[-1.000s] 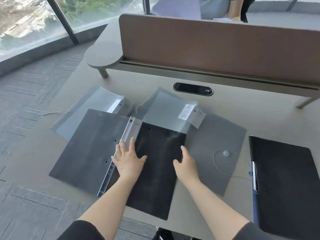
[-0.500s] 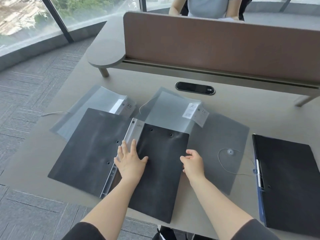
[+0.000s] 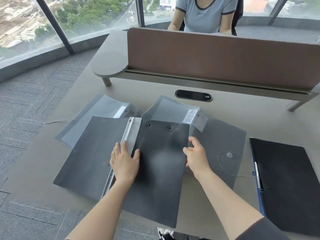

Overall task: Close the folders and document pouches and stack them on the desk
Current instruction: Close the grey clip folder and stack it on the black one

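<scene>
A black folder lies spread open on the desk, its left cover flat and a silver spine strip between the covers. My left hand rests flat over the spine. My right hand curls its fingers around the right cover's edge, which is slightly raised. Under the folder lie two translucent grey document pouches: one at the back left, one to the right with a string button. A second black folder lies closed at the far right.
A brown divider panel crosses the back of the desk, with a black cable port in front of it. A person in a light blue top sits behind the divider. The desk's left edge drops to grey carpet.
My right hand has gone from lying flat on the right cover to gripping its edge. My left hand stayed on the spine. The camera tilted up.
</scene>
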Demonstrator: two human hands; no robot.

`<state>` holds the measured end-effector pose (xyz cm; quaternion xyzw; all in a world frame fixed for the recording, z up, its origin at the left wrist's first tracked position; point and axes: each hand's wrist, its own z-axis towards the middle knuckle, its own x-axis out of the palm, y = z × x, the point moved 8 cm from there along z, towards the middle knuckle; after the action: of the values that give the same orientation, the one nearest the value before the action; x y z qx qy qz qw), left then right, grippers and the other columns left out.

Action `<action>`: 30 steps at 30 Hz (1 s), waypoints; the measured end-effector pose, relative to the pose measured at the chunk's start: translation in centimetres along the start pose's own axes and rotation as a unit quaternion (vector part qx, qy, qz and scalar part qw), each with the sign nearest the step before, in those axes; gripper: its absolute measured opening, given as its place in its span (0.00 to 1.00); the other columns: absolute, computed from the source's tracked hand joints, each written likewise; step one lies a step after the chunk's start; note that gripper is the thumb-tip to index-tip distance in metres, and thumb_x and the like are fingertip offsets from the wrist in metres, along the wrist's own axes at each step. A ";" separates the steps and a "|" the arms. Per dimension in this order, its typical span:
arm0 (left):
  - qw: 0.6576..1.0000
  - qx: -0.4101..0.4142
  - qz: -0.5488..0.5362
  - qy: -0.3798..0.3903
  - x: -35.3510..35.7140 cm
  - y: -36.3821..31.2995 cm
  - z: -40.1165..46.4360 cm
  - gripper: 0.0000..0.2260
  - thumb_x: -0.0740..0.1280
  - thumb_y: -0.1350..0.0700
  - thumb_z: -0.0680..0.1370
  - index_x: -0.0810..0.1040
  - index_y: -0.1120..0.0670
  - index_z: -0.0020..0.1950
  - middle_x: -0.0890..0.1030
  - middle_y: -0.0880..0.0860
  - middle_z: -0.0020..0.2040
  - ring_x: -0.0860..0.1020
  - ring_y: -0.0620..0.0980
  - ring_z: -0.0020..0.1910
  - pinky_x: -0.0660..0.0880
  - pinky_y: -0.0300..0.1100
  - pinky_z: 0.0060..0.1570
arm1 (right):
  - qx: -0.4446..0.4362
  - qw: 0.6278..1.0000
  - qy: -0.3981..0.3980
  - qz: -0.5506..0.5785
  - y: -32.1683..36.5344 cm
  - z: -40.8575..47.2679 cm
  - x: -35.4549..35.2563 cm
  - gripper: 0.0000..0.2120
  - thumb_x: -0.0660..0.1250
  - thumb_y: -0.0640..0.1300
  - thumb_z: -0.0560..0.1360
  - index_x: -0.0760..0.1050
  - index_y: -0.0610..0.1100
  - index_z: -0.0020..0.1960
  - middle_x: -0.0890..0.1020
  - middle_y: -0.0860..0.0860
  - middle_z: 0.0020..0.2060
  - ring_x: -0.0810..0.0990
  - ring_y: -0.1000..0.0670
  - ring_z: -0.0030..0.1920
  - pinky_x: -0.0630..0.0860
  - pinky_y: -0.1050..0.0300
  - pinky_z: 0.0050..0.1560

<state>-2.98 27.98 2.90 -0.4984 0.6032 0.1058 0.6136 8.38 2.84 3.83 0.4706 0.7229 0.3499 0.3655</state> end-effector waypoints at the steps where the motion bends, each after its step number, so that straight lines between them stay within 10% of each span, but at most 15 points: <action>1: 1.000 -0.001 -0.022 -0.005 -1.0 -0.3 0.4 0.30 0.64 0.45 0.79 0.61 0.54 0.78 0.61 0.57 0.79 0.59 0.59 0.77 0.58 0.55 0.74 | -0.010 1.000 -0.003 0.007 0.8 0.0 -0.2 0.17 0.58 0.33 0.77 0.70 0.50 0.61 0.69 0.43 0.37 0.64 0.49 0.30 0.66 0.62 0.22; 11: 0.983 0.056 -0.173 0.038 -12.0 -6.0 4.1 0.37 0.69 0.39 0.71 0.62 0.50 0.77 0.73 0.47 0.70 0.73 0.50 0.66 0.71 0.50 0.65 | -0.117 0.987 -0.007 0.111 9.1 0.1 -1.5 0.16 0.61 0.34 0.77 0.76 0.50 0.59 0.83 0.47 0.43 0.77 0.48 0.36 0.71 0.60 0.29; 17: 0.933 0.094 -0.331 0.110 -16.2 -8.8 3.1 0.15 0.74 0.48 0.66 0.81 0.44 0.52 0.86 0.51 0.50 0.85 0.50 0.46 0.80 0.48 0.51 | -0.158 0.972 0.032 0.169 12.2 -0.3 -1.7 0.18 0.62 0.40 0.73 0.76 0.53 0.61 0.79 0.31 0.52 0.75 0.39 0.46 0.71 0.39 0.45; 25: 0.889 0.102 -0.409 0.180 -14.6 -10.7 2.9 0.14 0.75 0.58 0.69 0.81 0.57 0.54 0.84 0.54 0.43 0.82 0.51 0.39 0.80 0.43 0.39 | -0.169 0.972 0.022 0.163 13.3 -0.9 -3.0 0.16 0.61 0.38 0.79 0.77 0.53 0.62 0.82 0.37 0.47 0.75 0.40 0.43 0.71 0.43 0.42; 30: 0.860 0.092 -0.452 0.219 -11.5 -11.5 2.0 0.17 0.74 0.59 0.67 0.81 0.59 0.55 0.84 0.55 0.43 0.82 0.52 0.39 0.80 0.41 0.37 | -0.161 0.976 -0.021 0.146 12.5 -1.0 -5.2 0.13 0.61 0.38 0.80 0.78 0.47 0.60 0.79 0.44 0.41 0.73 0.53 0.30 0.69 0.63 0.25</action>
<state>3.85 29.41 17.76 -0.6679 0.4376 -0.3511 0.4890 14.36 1.76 15.99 0.5132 0.5726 0.5015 0.3965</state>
